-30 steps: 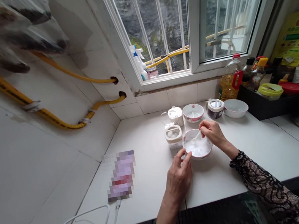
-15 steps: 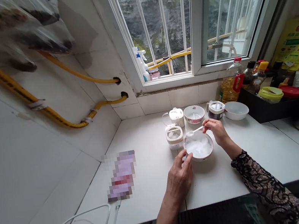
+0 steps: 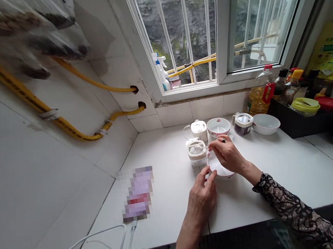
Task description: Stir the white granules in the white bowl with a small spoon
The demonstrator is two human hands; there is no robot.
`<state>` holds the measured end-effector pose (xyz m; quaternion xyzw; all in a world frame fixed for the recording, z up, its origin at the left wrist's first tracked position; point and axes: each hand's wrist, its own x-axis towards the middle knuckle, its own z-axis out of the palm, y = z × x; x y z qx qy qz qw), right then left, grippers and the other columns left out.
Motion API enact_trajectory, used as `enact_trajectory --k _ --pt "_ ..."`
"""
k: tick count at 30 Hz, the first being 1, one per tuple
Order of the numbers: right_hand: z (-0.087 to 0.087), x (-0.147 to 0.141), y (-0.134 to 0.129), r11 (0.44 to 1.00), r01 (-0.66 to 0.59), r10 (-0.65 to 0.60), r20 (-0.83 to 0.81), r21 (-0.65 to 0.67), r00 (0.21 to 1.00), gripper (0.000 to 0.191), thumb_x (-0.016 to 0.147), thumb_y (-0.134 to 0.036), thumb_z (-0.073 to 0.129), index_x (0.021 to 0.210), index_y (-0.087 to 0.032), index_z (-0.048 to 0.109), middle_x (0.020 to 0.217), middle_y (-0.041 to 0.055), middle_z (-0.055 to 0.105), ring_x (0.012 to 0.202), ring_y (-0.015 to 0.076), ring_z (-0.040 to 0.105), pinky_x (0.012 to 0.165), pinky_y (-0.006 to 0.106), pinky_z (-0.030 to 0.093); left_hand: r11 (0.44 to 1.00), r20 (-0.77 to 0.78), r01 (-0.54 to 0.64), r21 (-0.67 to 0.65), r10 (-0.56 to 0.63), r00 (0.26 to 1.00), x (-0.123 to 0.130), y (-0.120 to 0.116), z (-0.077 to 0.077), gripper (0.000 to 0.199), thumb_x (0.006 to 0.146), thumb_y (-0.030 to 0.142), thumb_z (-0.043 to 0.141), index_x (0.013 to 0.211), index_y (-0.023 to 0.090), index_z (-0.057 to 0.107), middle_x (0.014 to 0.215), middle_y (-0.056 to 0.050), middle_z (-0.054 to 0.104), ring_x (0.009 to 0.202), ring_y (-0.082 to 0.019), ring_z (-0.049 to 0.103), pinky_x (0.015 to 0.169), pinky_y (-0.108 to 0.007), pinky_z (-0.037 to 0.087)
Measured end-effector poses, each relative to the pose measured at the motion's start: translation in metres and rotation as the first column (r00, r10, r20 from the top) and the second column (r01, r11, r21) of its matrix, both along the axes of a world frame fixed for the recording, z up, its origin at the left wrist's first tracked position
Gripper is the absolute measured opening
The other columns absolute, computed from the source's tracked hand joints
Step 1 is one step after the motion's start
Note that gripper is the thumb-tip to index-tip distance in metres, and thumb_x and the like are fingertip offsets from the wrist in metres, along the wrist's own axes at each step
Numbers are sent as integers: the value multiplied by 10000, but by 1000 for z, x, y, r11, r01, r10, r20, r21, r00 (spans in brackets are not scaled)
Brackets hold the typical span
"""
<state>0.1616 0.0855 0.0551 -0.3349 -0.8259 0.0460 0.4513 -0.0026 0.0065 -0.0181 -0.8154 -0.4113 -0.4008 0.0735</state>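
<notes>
My left hand [image 3: 202, 195] grips the near left rim of a white bowl [image 3: 226, 177] between thumb and fingers. White powder [image 3: 219, 166] lies inside that bowl. A small white spoon [image 3: 204, 147] is pinched in my right hand [image 3: 232, 156], its bowl end over the open mouth of a squarish seasoning jar [image 3: 198, 161]. White contents show in this jar, just left of the bowl. Part of the bowl is hidden by my right hand.
Behind stand a second white jar [image 3: 199, 131], a flowered bowl [image 3: 228, 126], a jar with dark contents [image 3: 244, 127] and a white bowl [image 3: 266, 126]. An oil bottle [image 3: 258, 97] and a black condiment box [image 3: 286, 120] are right. A pixelated purple item [image 3: 138, 194] with a cable lies left.
My right hand has moved left with the spoon, from above the bowl to over the front jar. My left hand stays at the bowl's rim. The view has shifted slightly.
</notes>
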Motion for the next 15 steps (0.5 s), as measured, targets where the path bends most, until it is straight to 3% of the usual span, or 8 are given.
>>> enact_trajectory --k 5,9,15 --pt "5 20 -2 970 144 -191 -245 -196 950 129 819 -182 484 795 -233 601 650 27 693 833 248 620 804 371 463 1000 3 15 -19 -15 1000 0 -1 1 420 899 50 416 1286 185 508 1244 -137 570 1097 -207 630 838 -301 607" --pt "0 31 2 925 198 -277 -220 -324 935 129 715 -172 482 647 -234 572 514 -4 615 665 214 580 721 332 442 1000 16 21 -12 -20 1000 0 -1 0 428 895 40 421 1288 190 502 1248 -134 563 1087 -198 637 826 -285 610" --pt "-5 28 4 910 170 -252 -179 -377 951 129 680 -179 467 604 -227 559 473 -16 578 565 177 534 673 302 430 1000 26 28 -7 -28 999 0 0 -1 424 894 36 432 1285 182 504 1242 -138 559 1086 -205 636 820 -285 612"
